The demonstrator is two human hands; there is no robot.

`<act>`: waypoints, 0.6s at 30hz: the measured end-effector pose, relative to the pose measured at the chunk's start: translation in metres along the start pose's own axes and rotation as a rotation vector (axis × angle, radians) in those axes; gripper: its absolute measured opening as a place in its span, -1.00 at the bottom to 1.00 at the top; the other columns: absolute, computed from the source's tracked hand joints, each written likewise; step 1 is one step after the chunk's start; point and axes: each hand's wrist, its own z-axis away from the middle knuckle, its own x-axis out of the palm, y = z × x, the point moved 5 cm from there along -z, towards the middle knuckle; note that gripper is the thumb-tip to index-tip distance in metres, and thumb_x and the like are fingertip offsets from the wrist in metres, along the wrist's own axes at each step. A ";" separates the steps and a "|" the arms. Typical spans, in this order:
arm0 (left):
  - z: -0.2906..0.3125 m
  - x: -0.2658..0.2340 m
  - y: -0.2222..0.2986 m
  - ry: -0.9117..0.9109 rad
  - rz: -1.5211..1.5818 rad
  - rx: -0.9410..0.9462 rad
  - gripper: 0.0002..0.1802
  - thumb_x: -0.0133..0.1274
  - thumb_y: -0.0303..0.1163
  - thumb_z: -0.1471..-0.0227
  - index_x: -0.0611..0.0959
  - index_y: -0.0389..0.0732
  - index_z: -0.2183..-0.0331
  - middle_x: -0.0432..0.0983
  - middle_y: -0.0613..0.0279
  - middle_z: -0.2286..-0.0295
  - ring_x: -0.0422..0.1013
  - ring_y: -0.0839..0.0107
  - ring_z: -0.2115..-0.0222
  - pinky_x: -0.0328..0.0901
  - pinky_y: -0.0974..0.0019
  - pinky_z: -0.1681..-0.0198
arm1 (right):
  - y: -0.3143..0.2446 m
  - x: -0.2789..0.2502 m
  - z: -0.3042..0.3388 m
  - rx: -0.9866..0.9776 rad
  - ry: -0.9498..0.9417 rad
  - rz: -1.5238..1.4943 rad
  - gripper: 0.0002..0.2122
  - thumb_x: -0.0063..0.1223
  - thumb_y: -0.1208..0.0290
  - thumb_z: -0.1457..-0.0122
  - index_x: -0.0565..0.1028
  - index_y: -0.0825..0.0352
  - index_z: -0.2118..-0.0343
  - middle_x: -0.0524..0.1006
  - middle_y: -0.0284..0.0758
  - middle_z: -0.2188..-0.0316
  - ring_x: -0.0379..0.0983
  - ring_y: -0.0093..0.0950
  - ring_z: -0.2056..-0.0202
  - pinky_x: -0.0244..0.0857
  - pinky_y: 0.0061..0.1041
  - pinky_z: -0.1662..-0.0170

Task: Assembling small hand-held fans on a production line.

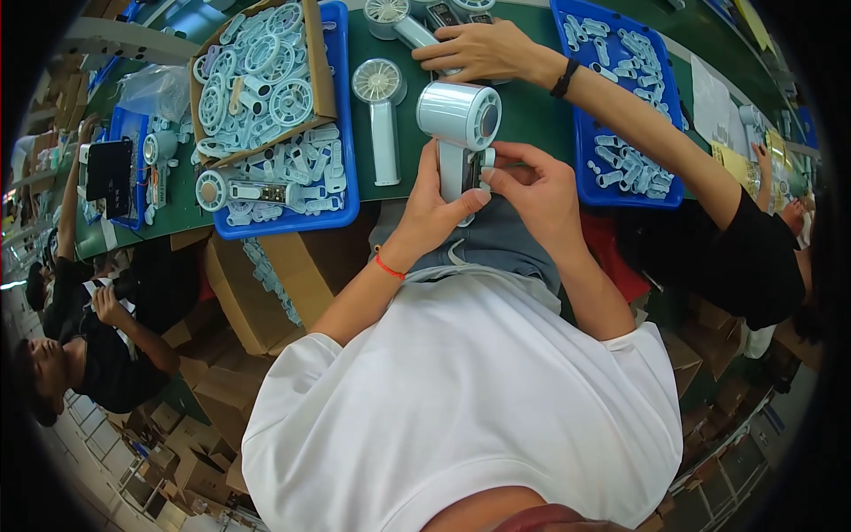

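A pale blue handheld fan [458,113] stands head up in front of me at the table's near edge. My left hand [433,211] is closed around its handle [451,170]. The handle's right side shows a dark inside. My right hand [539,193] pinches at that side, thumb and fingers together by a small pale piece [487,160]; whether this piece is loose or joined to the handle, I cannot tell. Left of it, another fan [381,115] lies on the green table [412,182].
A co-worker's hand [479,49] reaches from the right over more fans [387,11] at the back. On the left, a blue tray [352,208] holds pale parts and a cardboard box [321,71] of rings. A second blue tray [589,191] of small parts stands right.
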 end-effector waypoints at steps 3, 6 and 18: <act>-0.002 -0.001 0.000 0.018 -0.098 0.031 -0.13 0.21 -0.30 0.17 0.07 -0.28 -0.07 0.21 0.13 0.10 0.21 0.39 0.09 0.15 0.33 0.04 | 0.003 -0.001 0.000 0.014 0.000 0.037 -0.71 0.13 0.56 0.06 0.46 0.48 0.21 0.54 -0.29 0.44 0.46 -0.61 0.43 0.32 -0.67 0.34; -0.001 -0.002 0.000 0.035 -0.160 0.032 -0.12 0.22 -0.32 0.20 0.08 -0.29 -0.07 0.22 0.10 0.10 0.22 0.34 0.10 0.15 0.30 0.03 | 0.000 0.000 0.000 0.000 0.006 0.059 -0.72 0.15 0.54 0.06 0.47 0.48 0.23 0.54 -0.28 0.45 0.46 -0.61 0.44 0.32 -0.67 0.35; -0.002 0.003 0.012 0.087 -0.460 0.131 -0.20 0.21 -0.39 0.22 0.14 -0.30 -0.02 0.28 0.09 0.16 0.27 0.33 0.15 0.20 0.32 0.10 | 0.013 0.000 -0.001 0.036 0.002 -0.022 -0.76 0.14 0.54 0.03 0.44 0.50 0.28 0.53 -0.27 0.44 0.45 -0.61 0.43 0.33 -0.64 0.37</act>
